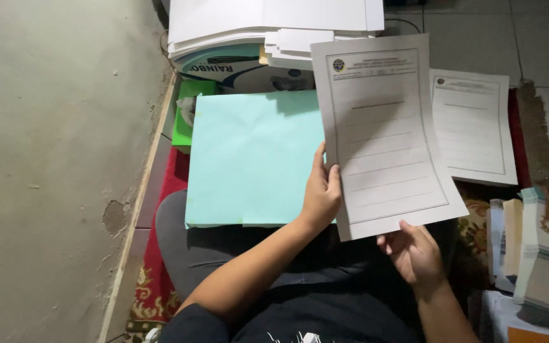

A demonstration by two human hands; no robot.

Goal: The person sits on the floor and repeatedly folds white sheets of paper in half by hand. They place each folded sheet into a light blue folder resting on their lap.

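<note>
White, flat printed sheet (386, 136) (ruled lines, small emblem) is gripped by left hand (321, 194) and right hand (415, 253), above smooth pale-green paper (252, 159).

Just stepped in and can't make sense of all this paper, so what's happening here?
A person sitting on the floor holds a white lined form sheet up with both hands: the left hand grips its left edge and the right hand its bottom edge. A stack of pale blue-green paper lies across their lap, just left of the sheet. A second white form lies on the floor to the right. White paper stacks sit ahead, and more bundles stand at the right.
</note>
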